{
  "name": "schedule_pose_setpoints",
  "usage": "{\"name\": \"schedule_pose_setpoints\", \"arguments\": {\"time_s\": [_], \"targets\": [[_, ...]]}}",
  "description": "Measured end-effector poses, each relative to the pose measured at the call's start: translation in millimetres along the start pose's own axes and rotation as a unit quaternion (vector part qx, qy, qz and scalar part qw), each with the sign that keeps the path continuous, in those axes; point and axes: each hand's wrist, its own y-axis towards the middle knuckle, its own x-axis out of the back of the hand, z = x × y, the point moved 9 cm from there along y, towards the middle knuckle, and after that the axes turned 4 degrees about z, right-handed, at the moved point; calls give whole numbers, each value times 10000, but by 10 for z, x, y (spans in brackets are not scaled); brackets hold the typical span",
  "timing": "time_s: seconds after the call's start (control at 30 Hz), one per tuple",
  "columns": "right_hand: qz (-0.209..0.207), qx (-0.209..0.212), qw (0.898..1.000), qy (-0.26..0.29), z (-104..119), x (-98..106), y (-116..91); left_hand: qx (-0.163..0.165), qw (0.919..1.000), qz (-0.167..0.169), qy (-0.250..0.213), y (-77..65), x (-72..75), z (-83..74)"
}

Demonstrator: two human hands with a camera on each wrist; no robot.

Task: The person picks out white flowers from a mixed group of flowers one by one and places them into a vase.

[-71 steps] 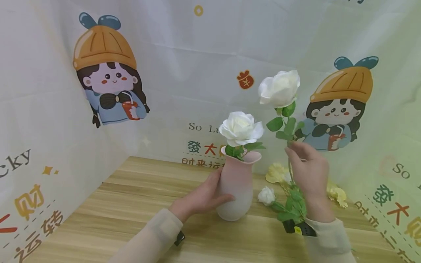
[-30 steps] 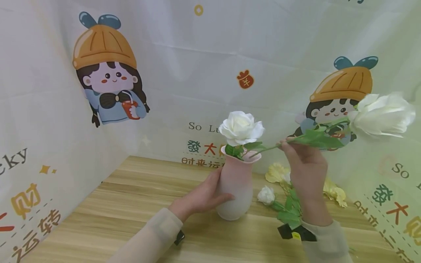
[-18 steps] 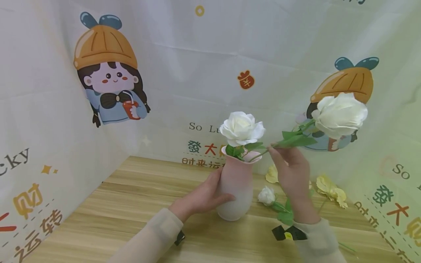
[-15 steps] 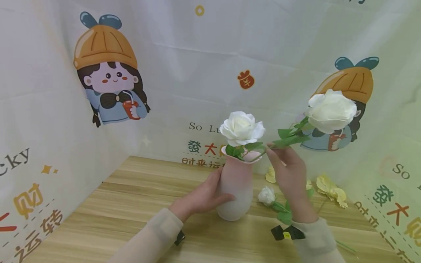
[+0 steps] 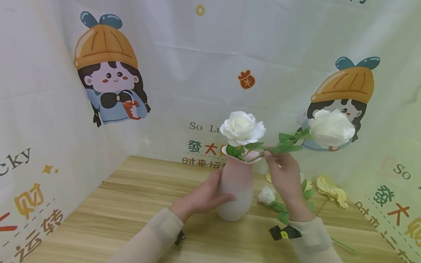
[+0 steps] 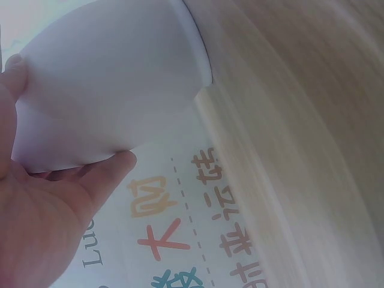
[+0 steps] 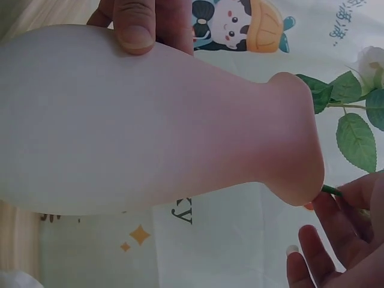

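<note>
A pink-and-white vase (image 5: pixel 236 190) stands upright on the wooden table, one white rose (image 5: pixel 242 128) in its mouth. My left hand (image 5: pixel 204 193) grips the vase body from the left, fingers behind it and thumb across the front. In the left wrist view, thumb and fingers curve around the pale vase wall (image 6: pixel 108 90). At the vase's rim, my right hand (image 5: pixel 286 179) pinches the stem of a second white rose (image 5: pixel 332 128), which leans far to the right. In the right wrist view, a bit of green stem (image 7: pixel 331 190) shows between the rim and my fingertips.
Right of the vase lies a small white rose (image 5: pixel 267 195) with green leaves. Yellow flowers (image 5: pixel 331 190) lie behind the right forearm, and a loose green stem (image 5: pixel 343 244) lies nearer the front. A printed cloth (image 5: pixel 184 73) hangs behind the table.
The right hand has tipped the second rose from upright to leaning right, then moved left and slightly down, bringing its stem end into the vase mouth. The left hand has stayed on the vase.
</note>
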Motion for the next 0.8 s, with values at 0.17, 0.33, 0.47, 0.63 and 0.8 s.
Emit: {"name": "schedule_pose_setpoints", "arguments": {"time_s": [0.17, 0.33, 0.47, 0.63, 0.8], "targets": [[162, -414, 9988, -194, -68, -9, -15, -6, 10000, 3, -9, 3, -5, -4], [224, -369, 9991, 14, -38, -41, -11, -38, 10000, 14, -49, 9, -11, 5], [286, -631, 9974, 174, -90, -56, -7, -54, 10000, 23, -74, 7, -16, 9], [480, -857, 9951, 72, -142, -89, -5, -4, 10000, 16, -92, 12, -22, 33], [192, -1100, 9937, -73, -183, -38, -8, -15, 10000, 9, -94, 17, -22, 36]]}}
